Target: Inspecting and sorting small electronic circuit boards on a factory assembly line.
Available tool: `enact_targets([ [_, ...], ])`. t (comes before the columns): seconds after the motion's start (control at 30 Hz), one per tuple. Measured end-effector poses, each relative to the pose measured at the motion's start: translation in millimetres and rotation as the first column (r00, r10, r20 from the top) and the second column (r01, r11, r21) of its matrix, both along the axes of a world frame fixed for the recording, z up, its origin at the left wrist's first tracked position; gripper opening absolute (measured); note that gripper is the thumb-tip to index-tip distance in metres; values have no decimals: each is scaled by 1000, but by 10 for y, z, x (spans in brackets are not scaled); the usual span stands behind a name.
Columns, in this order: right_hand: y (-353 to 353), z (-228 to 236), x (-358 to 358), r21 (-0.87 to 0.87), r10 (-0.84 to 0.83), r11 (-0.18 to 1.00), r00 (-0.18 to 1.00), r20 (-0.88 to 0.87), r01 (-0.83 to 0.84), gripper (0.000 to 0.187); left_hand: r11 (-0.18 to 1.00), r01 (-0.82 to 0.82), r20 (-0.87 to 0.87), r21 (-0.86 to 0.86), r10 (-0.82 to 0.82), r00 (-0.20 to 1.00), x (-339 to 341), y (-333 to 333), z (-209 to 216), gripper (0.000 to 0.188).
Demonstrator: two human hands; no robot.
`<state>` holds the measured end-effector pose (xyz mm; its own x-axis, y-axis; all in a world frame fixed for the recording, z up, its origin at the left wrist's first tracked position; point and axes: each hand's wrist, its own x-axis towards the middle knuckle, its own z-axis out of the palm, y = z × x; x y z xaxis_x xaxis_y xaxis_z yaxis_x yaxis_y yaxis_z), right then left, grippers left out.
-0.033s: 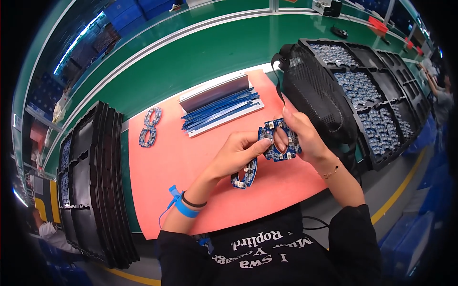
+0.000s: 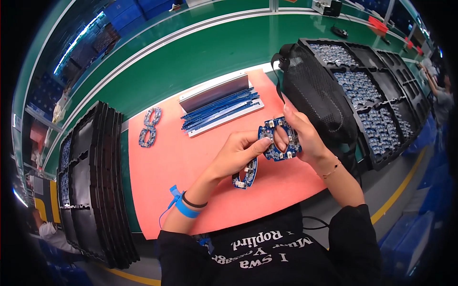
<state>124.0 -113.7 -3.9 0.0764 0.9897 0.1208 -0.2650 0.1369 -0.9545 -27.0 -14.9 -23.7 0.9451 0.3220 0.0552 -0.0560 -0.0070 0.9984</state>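
Observation:
Over the pink mat (image 2: 176, 190), both my hands hold blue ring-shaped circuit boards (image 2: 289, 155) with small white connectors. My left hand (image 2: 234, 155) pinches the left edge, its thumb on the face. My right hand (image 2: 310, 140) grips the right side, and fingers show through the ring's opening. Below my left palm a further ring-shaped part (image 2: 243, 183) hangs out. Whether it joins the upper piece is hidden by the hand. Two similar ring boards, end to end in a figure-eight (image 2: 150, 127), lie at the mat's upper left.
Blue narrow strips (image 2: 219, 112) lie in a pale metal holder (image 2: 214, 93) beyond my hands. A black mesh bag (image 2: 315, 90) stands right, beside black trays (image 2: 350, 69) of boards. Stacked black trays (image 2: 102, 190) stand left. A blue wrist strap (image 2: 186, 209) with a cord circles my left wrist.

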Motion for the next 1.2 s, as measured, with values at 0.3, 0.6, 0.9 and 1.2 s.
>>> enact_targets([
  [0.3,74,-113,246,-78,70,995,994,83,-63,42,996,-82,-85,46,86,993,-41,22,-87,38],
  [0.6,-97,56,218,-345,433,833,120,893,-433,15,950,43,-430,309,100,897,32,189,-179,39],
  [0.9,-328,138,131,115,-81,976,180,980,-185,23,895,129,-475,428,101,874,44,115,-133,39],
  [1.2,-552,-295,-125,253,-253,968,34,967,9,21,858,173,-517,483,121,847,233,-9,-102,41],
])
